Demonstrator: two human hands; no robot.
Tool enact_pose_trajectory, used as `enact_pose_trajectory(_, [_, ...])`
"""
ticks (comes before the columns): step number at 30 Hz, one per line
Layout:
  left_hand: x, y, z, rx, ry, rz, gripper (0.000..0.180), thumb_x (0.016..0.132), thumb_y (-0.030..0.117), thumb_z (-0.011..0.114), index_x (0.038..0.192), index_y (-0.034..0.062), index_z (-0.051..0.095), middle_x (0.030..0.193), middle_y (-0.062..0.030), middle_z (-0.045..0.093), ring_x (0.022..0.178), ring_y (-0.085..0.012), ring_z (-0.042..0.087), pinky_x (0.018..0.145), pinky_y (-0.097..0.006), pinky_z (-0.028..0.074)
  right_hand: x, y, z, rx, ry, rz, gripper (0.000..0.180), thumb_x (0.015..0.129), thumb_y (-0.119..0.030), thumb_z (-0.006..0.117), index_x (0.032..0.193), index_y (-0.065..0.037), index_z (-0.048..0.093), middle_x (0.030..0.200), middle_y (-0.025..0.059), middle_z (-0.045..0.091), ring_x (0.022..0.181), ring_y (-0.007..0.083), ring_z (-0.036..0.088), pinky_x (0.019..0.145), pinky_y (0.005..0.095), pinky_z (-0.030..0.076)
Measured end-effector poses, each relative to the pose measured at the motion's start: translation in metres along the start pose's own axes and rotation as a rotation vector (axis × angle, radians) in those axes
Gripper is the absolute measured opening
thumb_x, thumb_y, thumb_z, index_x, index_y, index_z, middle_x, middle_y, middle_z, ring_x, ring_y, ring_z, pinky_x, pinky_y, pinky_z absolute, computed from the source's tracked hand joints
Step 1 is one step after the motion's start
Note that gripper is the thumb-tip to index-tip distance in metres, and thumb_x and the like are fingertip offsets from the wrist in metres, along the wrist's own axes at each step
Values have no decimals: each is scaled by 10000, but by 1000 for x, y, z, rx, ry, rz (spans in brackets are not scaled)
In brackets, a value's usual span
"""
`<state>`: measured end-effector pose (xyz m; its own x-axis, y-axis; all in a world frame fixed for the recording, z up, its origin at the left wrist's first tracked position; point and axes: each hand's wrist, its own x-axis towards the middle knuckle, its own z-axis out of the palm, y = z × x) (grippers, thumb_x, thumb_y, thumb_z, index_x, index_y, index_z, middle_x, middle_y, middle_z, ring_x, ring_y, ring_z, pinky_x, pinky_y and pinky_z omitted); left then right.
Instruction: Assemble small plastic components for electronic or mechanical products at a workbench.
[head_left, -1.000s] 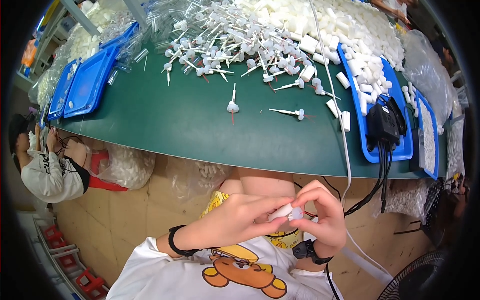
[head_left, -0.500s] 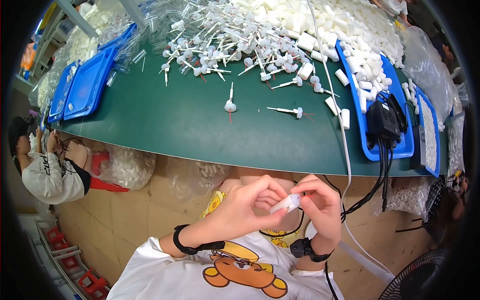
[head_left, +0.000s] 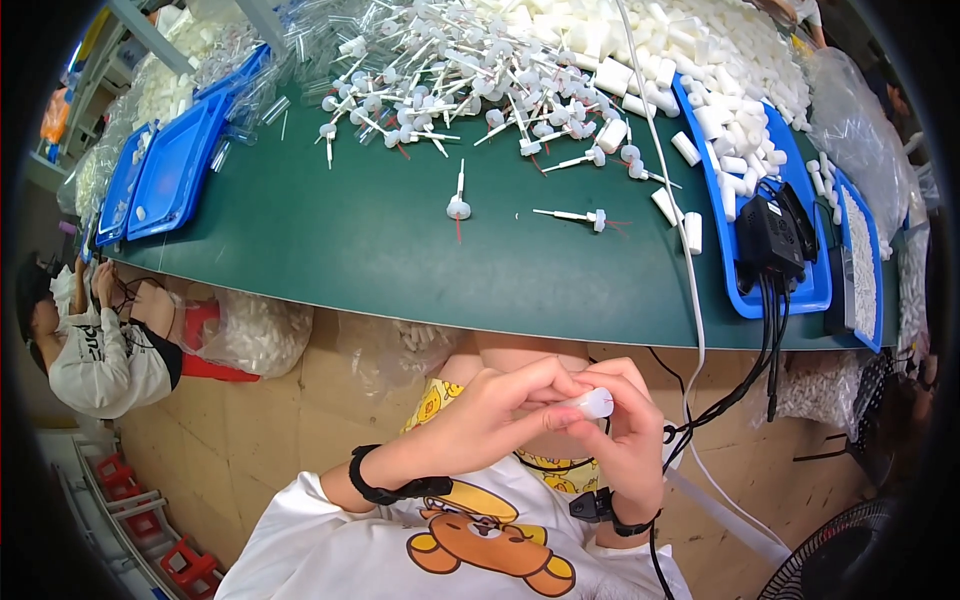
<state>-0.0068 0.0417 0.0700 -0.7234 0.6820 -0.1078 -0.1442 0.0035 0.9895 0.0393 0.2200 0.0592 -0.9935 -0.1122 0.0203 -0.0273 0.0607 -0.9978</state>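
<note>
Above my lap, just off the table's near edge, my left hand (head_left: 515, 405) pinches a small white plastic cylinder (head_left: 598, 402) between thumb and fingers. Its translucent rounded end, with a thin red strand on it, points right. Curled around that end, my right hand (head_left: 625, 435) touches it with thumb and fingers. My fingers hide most of the cylinder. On the green table lie two loose white stems with translucent round caps and red strands: one upright stem piece (head_left: 459, 205) and one sideways stem piece (head_left: 580, 217). Behind them is a pile of similar capped stems (head_left: 480, 85).
White cylinders (head_left: 690, 40) are heaped at the back right. A blue tray (head_left: 740, 305) holds more cylinders and a black device (head_left: 770, 240) with cables. A white cord (head_left: 668, 190) crosses the green table (head_left: 350, 255). Blue trays (head_left: 180, 190) stand left, near a seated person (head_left: 95, 345).
My hands have come closer together around the cylinder. Its capped end has turned further into view, and my left fingers now cover more of its body.
</note>
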Motion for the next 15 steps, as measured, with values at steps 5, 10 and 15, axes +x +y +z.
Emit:
enact_pose_trajectory(5, [4,-14,11,-200,55,19,82,936,6,471,1006,8,429,1105,-99,594,1020,-92,542,820,-242,436,-5,0,9,49,141,70,340,783,-83,698,1099,2,606,1030,82,547,973,180,539,844,294,430])
enact_pose_trajectory(10, [5,-8,8,-212,-48,-87,62,953,62,467,978,28,422,998,-77,606,949,-88,553,783,-248,443,-11,9,3,31,132,97,268,802,-82,678,1040,16,604,1027,90,536,946,170,529,804,275,425])
enact_pose_trajectory(15, [4,-4,-3,123,-13,-48,101,943,101,499,987,13,520,943,-78,635,899,-133,607,797,-278,476,-19,9,-3,72,290,-31,185,861,-122,610,964,19,553,970,81,505,848,145,495,743,248,408])
